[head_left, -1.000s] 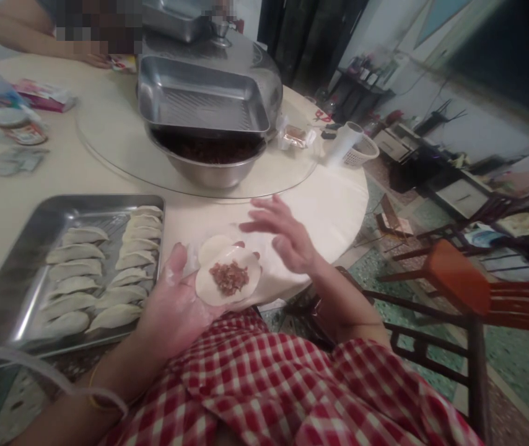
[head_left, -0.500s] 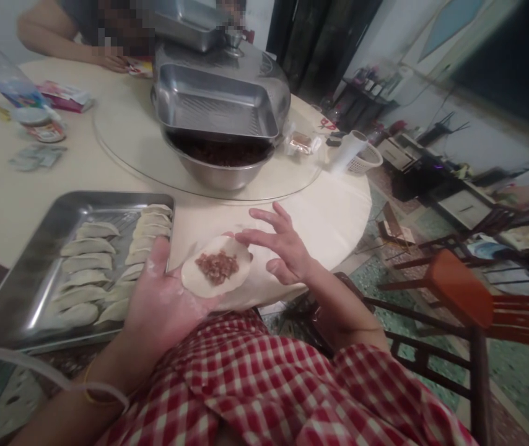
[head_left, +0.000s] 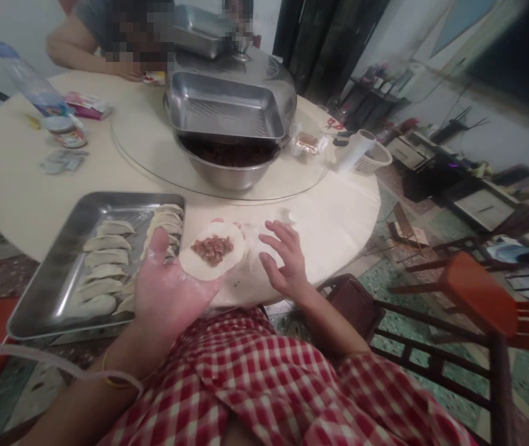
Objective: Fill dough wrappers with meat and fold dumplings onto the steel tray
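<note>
A pale round table [head_left: 329, 223] stands on a speckled floor in front of me. The dough wrapper [head_left: 191, 267] lies across my left hand [head_left: 166, 291], a mound of filling [head_left: 212, 249] on it; that palm is up and open, its fingers mostly hidden beneath. My right hand [head_left: 283, 259] is spread just beside it, fingers loosely bent, holding nothing. Left of these, my thumb and palm cover some of the dumplings [head_left: 106, 257] in the metal tray [head_left: 48, 297]. Further out, a pan [head_left: 227, 111] shades the bowl [head_left: 231, 176], whose dark contents I can't make out. The print on the jar [head_left: 65, 137] and pink packet [head_left: 88, 106] is too blurred to read. A person [head_left: 76, 43] opposite is cut off by the top edge.
</note>
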{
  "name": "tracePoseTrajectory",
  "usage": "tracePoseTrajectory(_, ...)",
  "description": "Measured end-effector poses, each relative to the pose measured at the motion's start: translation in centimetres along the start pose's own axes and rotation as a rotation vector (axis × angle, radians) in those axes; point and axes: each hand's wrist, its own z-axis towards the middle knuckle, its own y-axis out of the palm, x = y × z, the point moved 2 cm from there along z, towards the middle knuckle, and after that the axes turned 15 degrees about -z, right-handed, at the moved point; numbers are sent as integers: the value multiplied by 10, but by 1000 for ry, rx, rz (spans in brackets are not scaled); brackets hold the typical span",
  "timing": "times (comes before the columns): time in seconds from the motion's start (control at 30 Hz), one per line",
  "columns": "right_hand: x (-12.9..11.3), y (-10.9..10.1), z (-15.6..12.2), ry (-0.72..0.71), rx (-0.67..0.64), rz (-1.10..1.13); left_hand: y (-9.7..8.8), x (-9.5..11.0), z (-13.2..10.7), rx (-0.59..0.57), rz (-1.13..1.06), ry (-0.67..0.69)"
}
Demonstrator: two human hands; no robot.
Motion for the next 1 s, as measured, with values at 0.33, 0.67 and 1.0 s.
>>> tracePoseTrajectory(0.33, 23, 18, -4, 472, -213, 458, -5, 5, 3, 75, 24, 75)
tracePoseTrajectory(0.67, 47, 10, -28, 1175, -573, 1308, -7, 0, 8, 110, 22, 86)
tracePoseTrajectory(1.0, -9, -18, 4, 772, -612, 1507, -8, -7, 6, 117, 13, -72)
